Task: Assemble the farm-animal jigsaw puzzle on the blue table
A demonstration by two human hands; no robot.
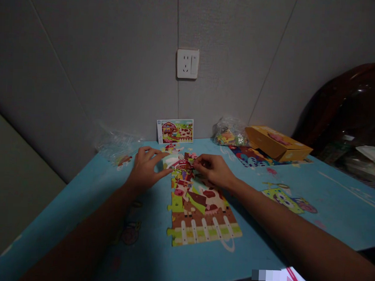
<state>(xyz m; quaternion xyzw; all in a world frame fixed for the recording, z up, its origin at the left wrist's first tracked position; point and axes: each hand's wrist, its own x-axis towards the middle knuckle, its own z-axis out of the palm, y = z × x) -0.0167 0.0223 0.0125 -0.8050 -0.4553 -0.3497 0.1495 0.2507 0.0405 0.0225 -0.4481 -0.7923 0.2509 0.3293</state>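
A partly joined jigsaw puzzle (200, 206) lies flat on the blue table, showing a spotted cow, a farm scene and a white fence along its near edge. My left hand (146, 167) is at its far left, thumb and index finger on opposite edges of a pale puzzle piece (168, 162), the other fingers loosely bent. At the far right edge of the puzzle, my right hand (214, 170) is closed in a pinch on what looks like a puzzle piece, mostly hidden by the fingertips. Loose pieces (171, 147) lie just beyond the hands.
Against the wall leans a picture card (175, 131) of the farm scene. Behind to the right are a clear bag of pieces (230, 134) and an orange box (279, 143) on a colourful sheet (251, 159). Crumpled clear plastic (118, 144) lies at the back left.
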